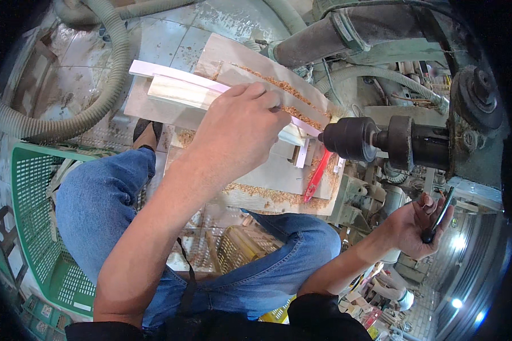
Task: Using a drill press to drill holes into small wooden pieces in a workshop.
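Note:
My left hand (239,125) grips the pale wood strips (173,88), which lie across the wooden work board (222,51). Just right of its fingers is a dark drill chuck (350,139) on a horizontal spindle (429,145), close to the strips' right end. Below the chuck, a red elongated tool (318,173) lies on the board among wood shavings (279,192). At the lower right, my right hand (415,227) is closed around a dark, slim lever handle (441,210). The strips' middle is hidden under my left hand.
Ribbed hoses (116,74) loop at the upper left. A green plastic crate (37,204) stands at left beside my bent legs (96,204), and a yellow crate (233,256) sits under the board. Machine arms (318,37) cross the upper right. A tiled floor (170,28) shows behind.

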`<move>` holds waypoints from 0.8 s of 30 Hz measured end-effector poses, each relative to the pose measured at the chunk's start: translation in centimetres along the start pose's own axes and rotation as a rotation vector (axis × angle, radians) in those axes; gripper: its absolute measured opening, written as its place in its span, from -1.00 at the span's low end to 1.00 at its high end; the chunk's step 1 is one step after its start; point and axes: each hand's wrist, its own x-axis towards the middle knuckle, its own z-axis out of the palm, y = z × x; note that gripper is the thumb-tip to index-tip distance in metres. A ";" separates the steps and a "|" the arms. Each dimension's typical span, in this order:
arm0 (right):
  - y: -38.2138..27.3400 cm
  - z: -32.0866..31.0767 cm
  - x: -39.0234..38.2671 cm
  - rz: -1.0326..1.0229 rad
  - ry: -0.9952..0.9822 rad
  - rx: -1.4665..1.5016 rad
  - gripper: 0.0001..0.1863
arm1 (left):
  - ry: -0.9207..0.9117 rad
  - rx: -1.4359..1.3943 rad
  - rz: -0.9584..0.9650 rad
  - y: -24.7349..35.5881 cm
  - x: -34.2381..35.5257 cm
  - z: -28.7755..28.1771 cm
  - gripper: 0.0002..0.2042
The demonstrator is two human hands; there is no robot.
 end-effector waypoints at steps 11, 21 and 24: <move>0.8 0.0 -0.6 0.001 -0.070 -0.065 -0.41 | 0.008 -0.009 -0.003 0.0 -0.1 0.0 -0.72; 1.3 -1.1 -0.7 0.000 -0.179 -0.045 -0.40 | -0.007 0.013 -0.008 0.0 0.0 0.1 -0.73; 1.4 -1.0 -0.9 0.011 -0.172 -0.046 -0.39 | -0.007 0.017 -0.002 0.0 0.1 0.0 -0.74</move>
